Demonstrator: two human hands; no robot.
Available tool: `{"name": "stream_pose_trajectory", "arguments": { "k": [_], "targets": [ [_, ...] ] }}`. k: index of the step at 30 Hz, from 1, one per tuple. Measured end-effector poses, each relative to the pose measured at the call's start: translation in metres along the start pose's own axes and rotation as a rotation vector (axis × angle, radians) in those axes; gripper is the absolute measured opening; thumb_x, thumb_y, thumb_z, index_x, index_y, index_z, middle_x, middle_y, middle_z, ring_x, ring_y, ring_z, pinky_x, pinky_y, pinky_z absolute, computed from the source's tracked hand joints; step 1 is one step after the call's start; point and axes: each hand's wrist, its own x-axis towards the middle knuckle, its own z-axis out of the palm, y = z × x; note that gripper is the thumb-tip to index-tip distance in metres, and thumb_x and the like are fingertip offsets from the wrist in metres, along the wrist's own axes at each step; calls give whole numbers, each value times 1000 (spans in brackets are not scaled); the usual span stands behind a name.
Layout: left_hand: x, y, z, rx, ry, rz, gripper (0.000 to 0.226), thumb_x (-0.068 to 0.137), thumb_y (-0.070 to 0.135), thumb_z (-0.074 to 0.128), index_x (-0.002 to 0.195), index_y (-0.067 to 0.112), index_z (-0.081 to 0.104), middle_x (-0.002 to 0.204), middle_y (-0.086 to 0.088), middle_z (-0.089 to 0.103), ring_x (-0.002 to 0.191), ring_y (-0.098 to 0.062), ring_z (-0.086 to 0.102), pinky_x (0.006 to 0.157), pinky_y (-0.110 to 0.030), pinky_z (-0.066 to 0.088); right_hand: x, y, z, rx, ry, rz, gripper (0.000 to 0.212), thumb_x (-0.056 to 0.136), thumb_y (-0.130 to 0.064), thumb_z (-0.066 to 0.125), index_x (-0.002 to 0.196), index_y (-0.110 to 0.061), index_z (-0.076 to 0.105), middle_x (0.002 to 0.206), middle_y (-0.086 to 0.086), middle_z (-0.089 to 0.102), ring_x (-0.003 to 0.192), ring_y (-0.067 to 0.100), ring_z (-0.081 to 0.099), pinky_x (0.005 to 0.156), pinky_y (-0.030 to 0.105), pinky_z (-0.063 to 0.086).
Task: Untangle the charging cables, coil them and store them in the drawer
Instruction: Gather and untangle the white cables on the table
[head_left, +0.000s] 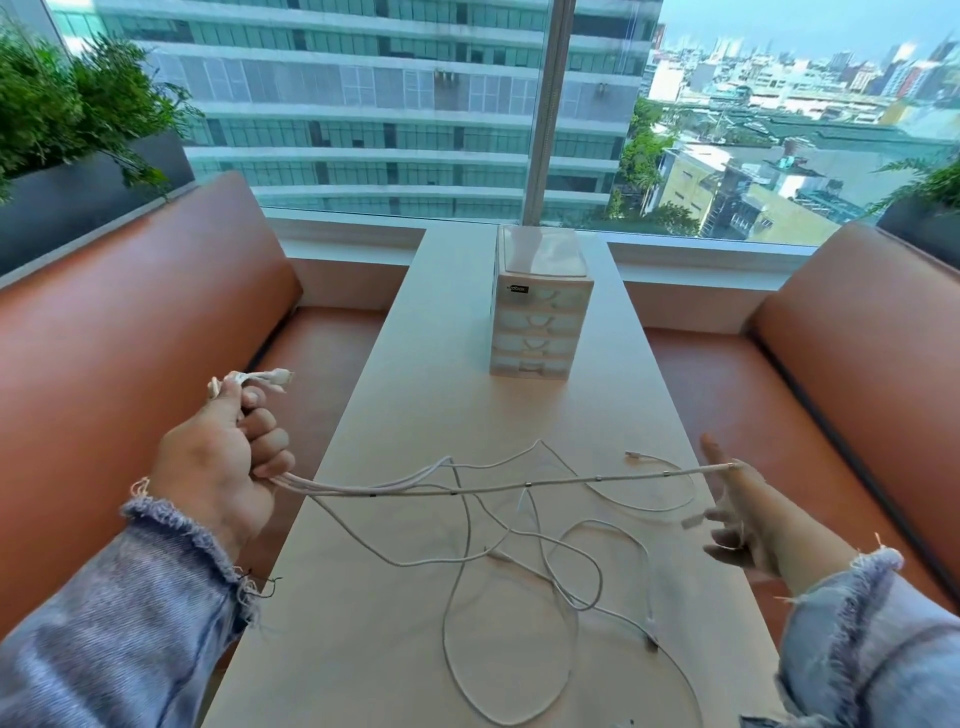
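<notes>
Several white charging cables (524, 551) lie tangled in loose loops on the pale table (395, 649). My left hand (223, 462), raised off the table's left edge, grips a bundle of cable ends, with the plugs (265, 378) sticking out above the fist. One cable (597, 479) runs taut from that fist across the table to my right hand (743, 525), which is blurred; its thumb and forefinger pinch the cable's far end and the other fingers are spread. A small beige drawer unit (537, 317) with several shut drawers stands further back in the table's middle.
Orange-brown benches (130, 332) flank the narrow table on both sides. A large window (363, 104) closes off the far end. Dark planters with green plants (62, 109) stand behind the bench backs.
</notes>
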Motion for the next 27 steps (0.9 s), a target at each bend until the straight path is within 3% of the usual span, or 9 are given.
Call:
{"name": "stream_pose_trajectory", "arguments": {
  "k": [3,6,9,12,15,18,22,25,27],
  "targets": [
    [4,5,-3,6,35,28,43,102,41,32,64,23,43,43,12,23,32,-3,16,32,-17,12,3,8,-10,-15,-6,14,44,90,-28,62,127,-18,41,127,23,49,50,23,56,42,31,55],
    [8,10,-8,-13,64,48,43,102,41,30,64,23,40,41,12,23,31,-3,15,31,-17,11,4,26,-23,23,40,89,32,94,0,41,125,-10,43,108,20,54,58,27,67,44,35,56],
    [9,9,-8,-8,66,51,46,102,41,30,61,23,43,42,12,22,31,-3,14,32,-18,11,4,31,-27,34,61,104,33,93,-2,38,118,-17,53,115,11,55,96,27,55,68,45,48],
    [8,6,-5,6,46,47,48,102,41,31,59,24,45,42,13,23,32,-3,15,31,-17,11,3,26,-25,160,64,69,15,92,-14,50,91,-10,64,106,6,61,84,19,51,57,33,35],
    [4,2,-1,25,14,36,60,102,39,32,50,23,56,44,12,23,33,-3,15,33,-18,11,1,19,-17,199,61,-90,26,93,1,48,118,-4,53,72,3,72,75,17,57,73,33,42],
    [-4,-4,6,47,-42,9,57,102,39,32,53,23,56,45,12,21,33,-3,15,34,-18,11,-13,6,-2,43,-76,-190,46,88,5,53,125,-18,38,82,11,74,76,23,69,102,50,29],
    [-9,-12,12,79,-135,-37,42,102,42,32,68,21,46,44,12,22,32,-2,16,35,-19,11,-26,-15,23,-153,-95,-347,46,82,5,57,123,-11,43,71,16,65,43,16,46,54,29,33],
    [-9,-15,13,98,-165,-55,41,102,42,30,68,22,42,43,12,22,32,-2,16,36,-19,11,-32,-27,38,-490,34,-602,12,91,-16,56,95,-6,54,58,4,67,53,15,53,53,27,40],
    [-9,-15,12,86,-166,-60,41,102,42,31,68,22,42,43,12,23,31,-2,16,36,-19,11,-34,-32,43,-686,45,-665,24,95,-24,49,79,-10,59,55,0,69,50,12,55,50,24,40]
  ]
}}
